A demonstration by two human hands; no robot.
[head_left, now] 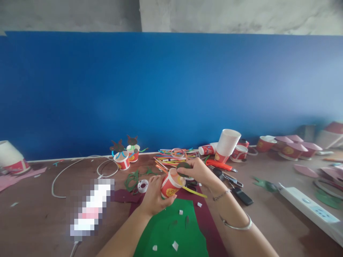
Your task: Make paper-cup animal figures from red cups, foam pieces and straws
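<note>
My left hand (155, 194) is wrapped round a red and white paper cup (170, 185), tilted toward the right over the green sheet (171, 228). An orange strip sticks out at the cup's upper left and a yellow strip (195, 192) at its right. My right hand (197, 171) pinches a dark green round piece (183, 169) at the cup's rim. Whether the piece touches the cup is hard to tell. Small white scraps (175, 245) lie on the green sheet, which rests on maroon paper (211, 228).
Behind my hands are colored strips (174, 154) and two cups with dark cat-like heads (122, 160). To the right stand a cup stack (227, 144), a red cutter (219, 165), black keys (242, 195) and a power strip (308, 207). A tape roll (143, 186) sits left of the cup.
</note>
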